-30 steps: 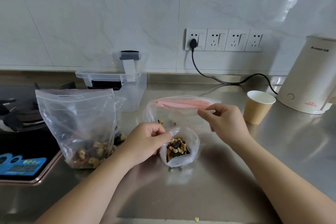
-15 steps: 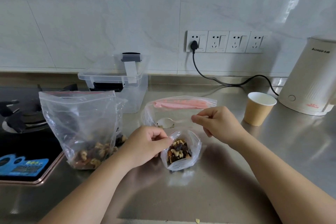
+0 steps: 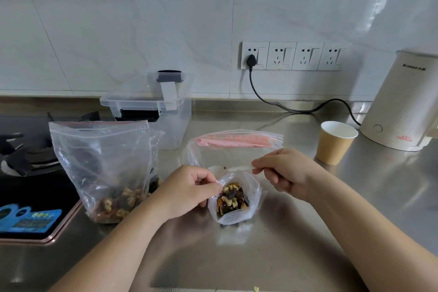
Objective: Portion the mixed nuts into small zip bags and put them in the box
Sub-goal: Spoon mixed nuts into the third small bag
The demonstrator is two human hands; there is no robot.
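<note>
Steel counter [image 3: 308, 232]. Clear box [image 3: 166, 114] at the wall, lid askew on top. Big bag [image 3: 102, 163] stands upright left of centre, nuts in its bottom. Small bag [image 3: 237, 201] at centre front, mouth open, about half full of mixed nuts [image 3: 232, 197]. Left hand [image 3: 187, 189] pinches its left rim. Right hand [image 3: 286, 173] pinches a clear spoon [image 3: 227, 169] handle just behind the bag.
</note>
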